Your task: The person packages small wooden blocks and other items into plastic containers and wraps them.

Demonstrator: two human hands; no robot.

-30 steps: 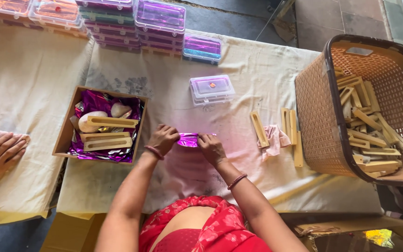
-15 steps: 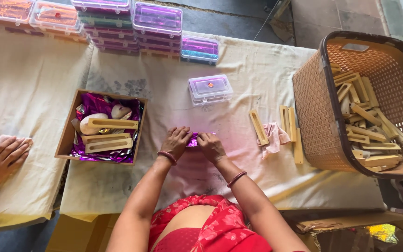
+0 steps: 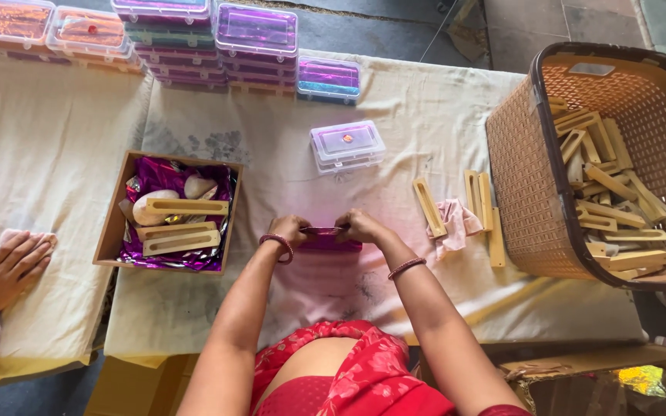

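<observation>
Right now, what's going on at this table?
A person stands at a cloth-covered table, both hands together on a small piece wrapped in purple foil: left hand at one end, right hand at the other. To their left sits a wooden box lined with purple foil, holding wooden pieces. To their right, loose wooden pieces lie beside a basket filled with more. Another person's hand rests on the neighbouring table.

A cloth-covered table [image 3: 441, 115] fills most of the frame. Grey stone floor [image 3: 526, 31] runs along the top edge. Soft daylight falls evenly across the cloth.
</observation>
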